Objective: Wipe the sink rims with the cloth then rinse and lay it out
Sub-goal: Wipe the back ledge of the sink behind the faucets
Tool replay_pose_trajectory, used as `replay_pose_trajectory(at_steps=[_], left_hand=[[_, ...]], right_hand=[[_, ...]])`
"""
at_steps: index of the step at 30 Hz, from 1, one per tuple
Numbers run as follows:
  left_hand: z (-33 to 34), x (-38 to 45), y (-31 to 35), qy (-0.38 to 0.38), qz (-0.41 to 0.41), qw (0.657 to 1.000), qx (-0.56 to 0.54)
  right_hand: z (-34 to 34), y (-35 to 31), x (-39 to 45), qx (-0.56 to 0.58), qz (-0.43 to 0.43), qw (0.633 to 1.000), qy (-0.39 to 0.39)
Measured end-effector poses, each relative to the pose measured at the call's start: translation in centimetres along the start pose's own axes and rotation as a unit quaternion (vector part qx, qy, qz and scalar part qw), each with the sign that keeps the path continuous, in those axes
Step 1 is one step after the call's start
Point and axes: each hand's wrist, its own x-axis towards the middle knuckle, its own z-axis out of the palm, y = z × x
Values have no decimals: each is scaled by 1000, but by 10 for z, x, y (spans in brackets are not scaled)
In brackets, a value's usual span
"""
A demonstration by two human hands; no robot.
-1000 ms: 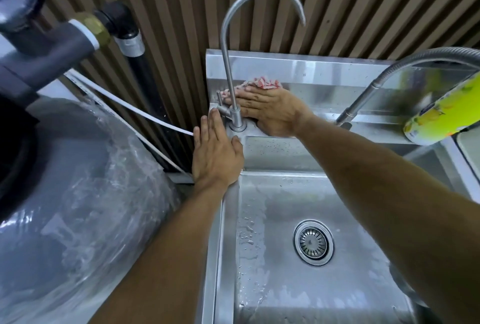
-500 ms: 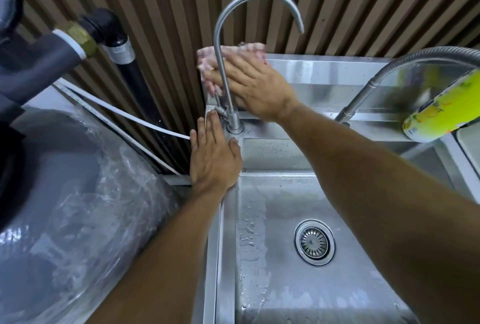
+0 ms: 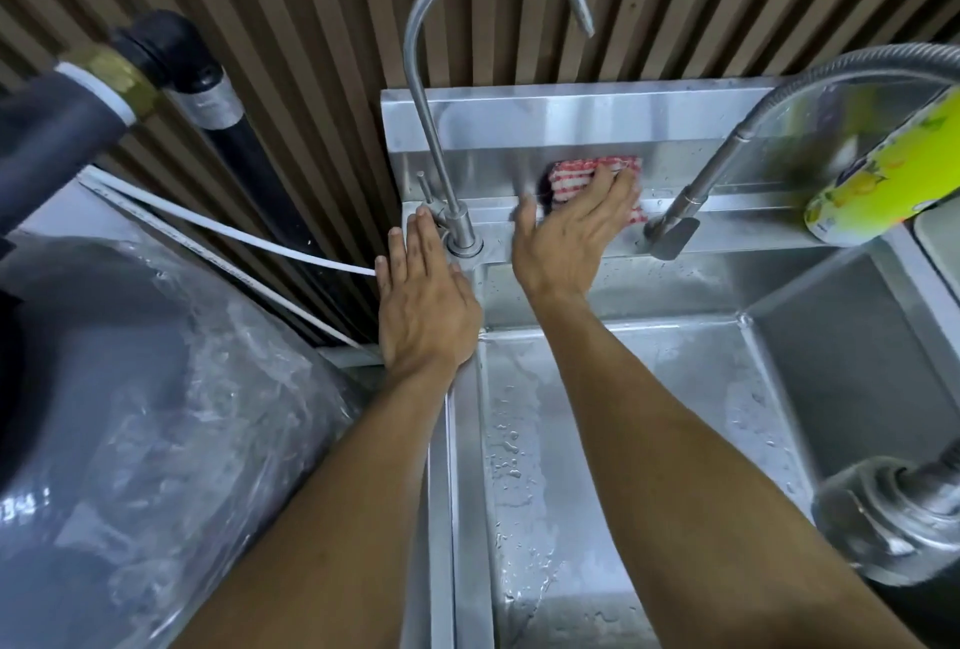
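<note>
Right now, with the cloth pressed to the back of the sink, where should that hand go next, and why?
Probably slide the right hand and cloth further right along the back ledge, toward the flexible faucet's base. That stretch looks unwiped, with droplets showing, while the left hand braces flat on the corner.

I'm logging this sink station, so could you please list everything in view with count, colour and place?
cloth: one, red and white check, on the steel backsplash above the rear rim
sink: one, steel, wet basin, centre
gooseneck tap: one, steel, rear left corner
flexible tap: one, steel, rear right
bottle: one, yellow-green, right edge
tank: one, grey, plastic-wrapped, left
pipe: one, black, rear left
tubes: two, white, left of sink
left hand: flat on the left rim
right hand: pressing the cloth flat
</note>
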Motion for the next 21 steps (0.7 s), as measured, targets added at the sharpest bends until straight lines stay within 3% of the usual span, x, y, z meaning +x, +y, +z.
replay_pose_trajectory(at_steps=[3,6,9,12,16,17,21], left_hand=[[1,1,1,1,-2,1000,-5],[1,3,1,-1,-5,1000,-11],[-2,4,1,-3,-6,1000,-29],[-3,4,1,4,-2,999,-37],[-7,6,1,12,-15,995,-103],[-9,5,2,12,-23,992,-123],[-15,1,3,23,-51,984,-171]], right_hand=[[-6,14,11,-59,-17,998,22],[-10,25,-12,-107,-192,974,-50],[-15,18,-28,-59,-328,933,-134],[-23,35,-25,-113,-289,940,-144],[-29,35,-16,-200,-80,975,-55],[-27,21,-22,-188,-83,976,-75],[-10,-3,-45,-110,-265,943,-168]])
